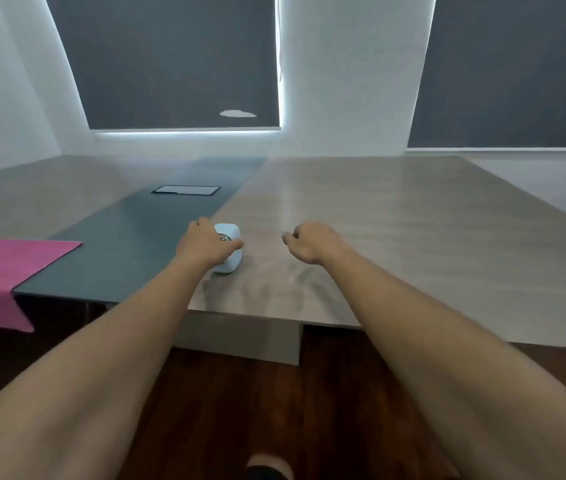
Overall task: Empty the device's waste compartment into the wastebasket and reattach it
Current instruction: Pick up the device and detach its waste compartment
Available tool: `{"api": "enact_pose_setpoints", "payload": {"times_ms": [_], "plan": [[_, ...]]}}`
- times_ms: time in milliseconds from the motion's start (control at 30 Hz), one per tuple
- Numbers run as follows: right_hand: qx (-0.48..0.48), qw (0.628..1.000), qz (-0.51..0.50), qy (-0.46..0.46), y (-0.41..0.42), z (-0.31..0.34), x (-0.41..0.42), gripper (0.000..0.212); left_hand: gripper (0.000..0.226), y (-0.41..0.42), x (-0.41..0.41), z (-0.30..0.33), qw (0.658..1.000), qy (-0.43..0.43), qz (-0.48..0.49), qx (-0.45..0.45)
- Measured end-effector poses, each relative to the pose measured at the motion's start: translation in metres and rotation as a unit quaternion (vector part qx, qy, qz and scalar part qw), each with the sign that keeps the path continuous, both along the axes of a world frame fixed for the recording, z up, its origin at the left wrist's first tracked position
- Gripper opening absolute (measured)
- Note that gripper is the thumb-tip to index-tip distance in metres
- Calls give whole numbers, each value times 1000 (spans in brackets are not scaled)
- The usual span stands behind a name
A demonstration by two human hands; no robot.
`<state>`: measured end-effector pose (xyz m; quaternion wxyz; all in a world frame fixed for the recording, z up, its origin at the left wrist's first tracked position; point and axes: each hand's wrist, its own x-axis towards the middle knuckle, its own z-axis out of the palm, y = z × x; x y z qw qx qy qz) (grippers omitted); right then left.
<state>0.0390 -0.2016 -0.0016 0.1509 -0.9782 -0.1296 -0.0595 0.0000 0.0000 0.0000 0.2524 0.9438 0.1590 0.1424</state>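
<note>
A small white, rounded device (231, 259) stands on the wooden table (378, 237) near its front edge, with a metallic round part showing on its top. My left hand (205, 245) lies over the device's left side and top, fingers wrapped on it. My right hand (309, 242) hovers to the right of the device, apart from it, fingers loosely curled with nothing in them. No wastebasket is in view.
A dark grey strip (129, 244) runs along the table's middle, with a rectangular hatch (186, 190) set in it. A pink cloth (1, 275) hangs over the table's left front edge. Dark wooden floor (240, 410) lies below, and a shoe tip (267, 469) shows at the bottom.
</note>
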Motion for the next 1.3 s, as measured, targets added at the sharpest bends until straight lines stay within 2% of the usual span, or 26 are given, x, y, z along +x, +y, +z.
{"api": "enact_pose_setpoints", "payload": {"times_ms": [133, 300, 367, 500, 600, 667, 733, 867, 933, 1000, 1167, 1300], "plan": [[3, 1000, -14, 9, 7, -13, 11, 55, 86, 5, 14, -17, 996, -26, 45, -78], [30, 999, -4, 16, 12, -21, 23, 54, 74, 6, 25, -25, 989, -42, 74, -123], [54, 998, 8, 26, 13, -22, 22, 50, 72, 9, 28, -26, 980, -45, 83, -175], [128, 990, 28, 57, 15, -17, 16, 44, 57, 15, 25, -27, 914, -53, 37, -400], [230, 961, 37, 148, 15, -6, 10, 44, 37, 9, 16, -25, 875, -45, -16, -481], [275, 930, 38, 241, 13, 0, 3, 55, 24, 3, 8, -20, 853, -44, -42, -518], [309, 902, 49, 298, 11, 3, -2, 63, 22, -3, 3, -17, 838, -37, -64, -541], [363, 873, 76, 317, 5, 4, -7, 64, 14, -14, -5, -11, 829, -27, -106, -549], [381, 861, 85, 326, 0, 6, -10, 64, 22, -17, -8, -7, 829, -20, -122, -546], [394, 853, 96, 329, -4, 7, -13, 62, 32, -17, -9, -4, 830, -11, -131, -542], [428, 838, 121, 316, -12, 5, -19, 56, 18, -18, -11, 2, 839, -8, -145, -525], [442, 831, 131, 312, -18, 5, -23, 53, 15, -23, -13, 9, 849, -7, -160, -503]]}}
